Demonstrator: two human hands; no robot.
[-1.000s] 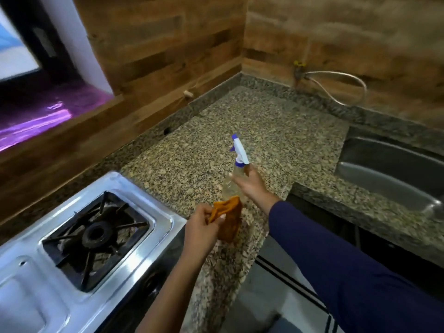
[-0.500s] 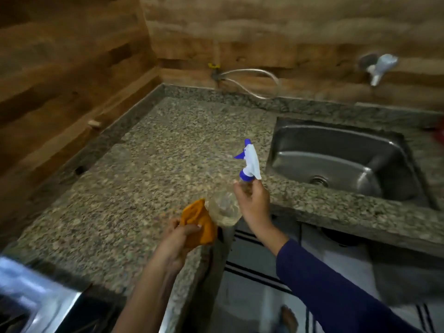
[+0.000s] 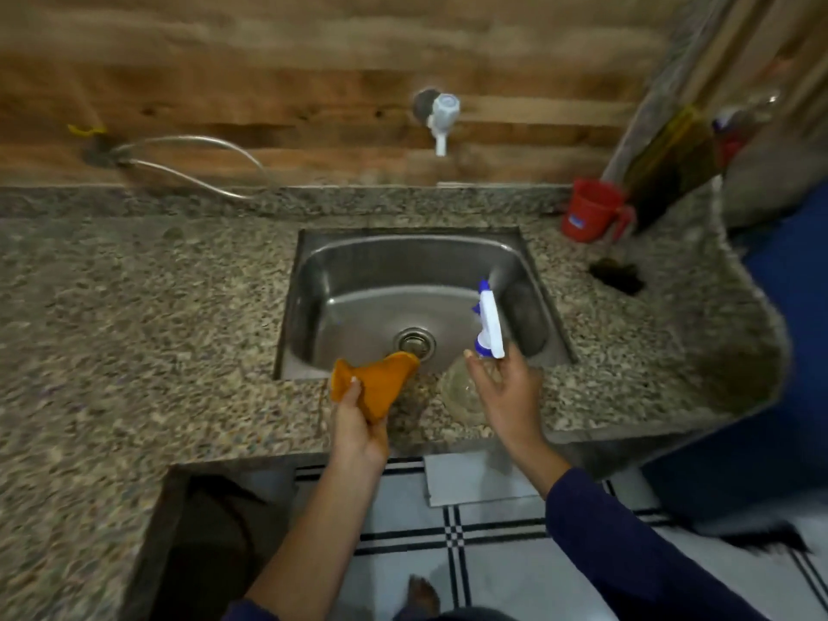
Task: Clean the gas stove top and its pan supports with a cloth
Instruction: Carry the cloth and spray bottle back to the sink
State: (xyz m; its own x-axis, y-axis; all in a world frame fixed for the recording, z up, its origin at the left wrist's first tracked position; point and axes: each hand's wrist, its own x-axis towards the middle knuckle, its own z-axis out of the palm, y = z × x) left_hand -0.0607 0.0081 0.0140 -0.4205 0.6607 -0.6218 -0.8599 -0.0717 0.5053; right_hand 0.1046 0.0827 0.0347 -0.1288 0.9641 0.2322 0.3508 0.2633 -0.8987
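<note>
My left hand [image 3: 358,430] grips a folded orange cloth [image 3: 375,383] over the front edge of the sink. My right hand [image 3: 504,392] holds a clear spray bottle [image 3: 461,387] with a white and blue trigger head [image 3: 489,322], tilted up beside the cloth. Both hands hover above the granite strip in front of the steel sink [image 3: 358,271]. The gas stove and its pan supports are out of view.
A white tap [image 3: 441,114] juts from the wooden wall above the sink. A red mug [image 3: 591,210] stands at the back right corner. A metal hose [image 3: 188,147] loops along the wall at left. The granite counter [image 3: 134,316] spans left. Tiled floor lies below.
The view has swung right, from the stove past the counter to the sink. Both hands moved along with it, still holding the cloth and the spray bottle.
</note>
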